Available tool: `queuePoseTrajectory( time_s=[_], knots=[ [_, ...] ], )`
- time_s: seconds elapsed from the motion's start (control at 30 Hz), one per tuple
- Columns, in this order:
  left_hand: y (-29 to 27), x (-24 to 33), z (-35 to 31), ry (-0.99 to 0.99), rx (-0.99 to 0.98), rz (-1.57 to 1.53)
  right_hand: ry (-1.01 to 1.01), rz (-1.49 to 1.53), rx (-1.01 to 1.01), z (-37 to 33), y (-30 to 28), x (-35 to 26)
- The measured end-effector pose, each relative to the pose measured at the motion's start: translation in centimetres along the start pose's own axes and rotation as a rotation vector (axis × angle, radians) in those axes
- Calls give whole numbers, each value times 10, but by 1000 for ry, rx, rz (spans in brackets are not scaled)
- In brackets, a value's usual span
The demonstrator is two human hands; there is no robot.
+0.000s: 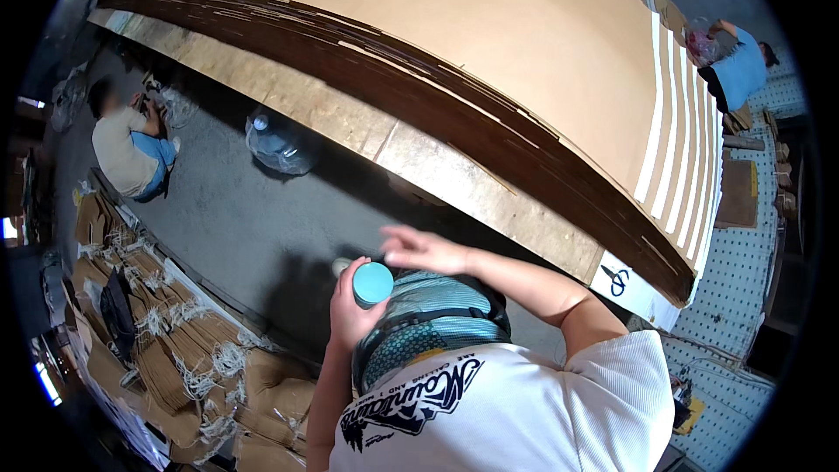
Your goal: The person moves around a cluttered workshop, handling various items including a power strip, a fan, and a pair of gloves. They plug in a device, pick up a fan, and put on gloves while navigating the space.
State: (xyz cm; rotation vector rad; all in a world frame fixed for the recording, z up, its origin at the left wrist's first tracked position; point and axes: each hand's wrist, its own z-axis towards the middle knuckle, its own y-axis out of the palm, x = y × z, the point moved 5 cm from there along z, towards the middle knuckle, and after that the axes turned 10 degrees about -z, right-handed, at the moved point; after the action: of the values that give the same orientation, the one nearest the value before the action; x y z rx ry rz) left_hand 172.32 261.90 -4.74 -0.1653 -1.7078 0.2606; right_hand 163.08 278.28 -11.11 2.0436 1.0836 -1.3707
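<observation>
My left hand (348, 319) is wrapped round a small container with a round teal lid (374, 284), held upright in front of my waist. Most of its side is hidden, so its exact kind does not show. Just beyond it, on the right, my right hand (424, 251) has its fingers stretched out and slightly blurred, with nothing in them. It is apart from the lid. Ahead of both hands runs the wooden edge of a long table (384, 142), which bears a thick stack of brown paper sheets (489, 44) with white strips at both ends.
Dark-handled scissors (617, 280) lie at the table's near right corner. Brown paper bags with white string handles (183, 341) are piled at the left. One person (127, 149) crouches at far left; another (743, 70) stands at far right. A clear plastic bag (278, 149) rests by the table.
</observation>
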Motion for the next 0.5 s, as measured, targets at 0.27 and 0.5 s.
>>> queuePoseTrajectory(
  time_s=[0.27, 0.5],
  knots=[
    [-142, -36, -56, -35, 362, 68, 715, -1162, 793, 9, -154, 182],
    [-262, -91, -139, -205, 716, 7, 1158, -1213, 860, 37, -117, 230]
  ],
)
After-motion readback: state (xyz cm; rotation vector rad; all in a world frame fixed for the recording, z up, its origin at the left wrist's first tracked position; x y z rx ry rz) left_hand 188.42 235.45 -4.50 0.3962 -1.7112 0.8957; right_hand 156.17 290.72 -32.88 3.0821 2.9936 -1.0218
